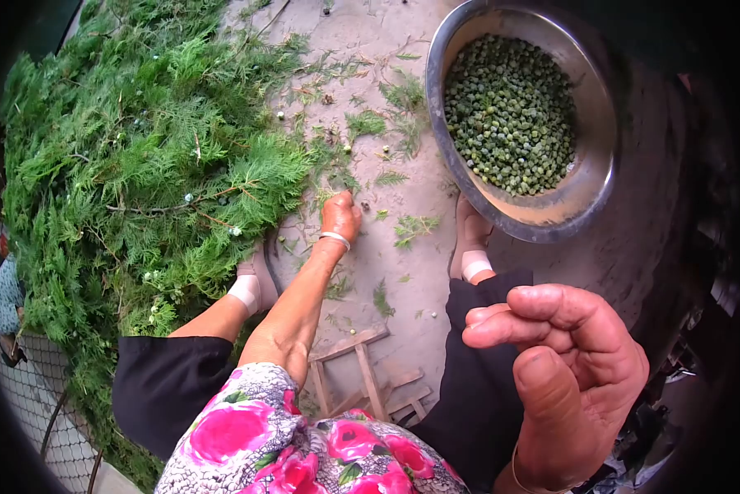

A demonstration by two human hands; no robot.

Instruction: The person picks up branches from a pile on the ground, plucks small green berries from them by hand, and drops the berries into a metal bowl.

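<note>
My left hand [341, 219] is closed and held low over the ground, beside the right edge of a big heap of green conifer branches [164, 156]. Bits of greenery show just past its fingers, but whatever it may grip is hidden. My right hand [580, 370] is raised close to the camera, palm turned inward. Its fingers are bent, with a gap between thumb and forefinger, and I see nothing in it. Beyond it stands a metal basin [588, 185], partly filled with small round green cones [510, 115].
Loose sprigs [415, 229] and a few fallen cones lie scattered on the concrete ground [353, 272]. A small wooden frame [370, 370] is beneath me, between my legs. Another person [8, 296] is at the far left, near wire mesh [49, 395].
</note>
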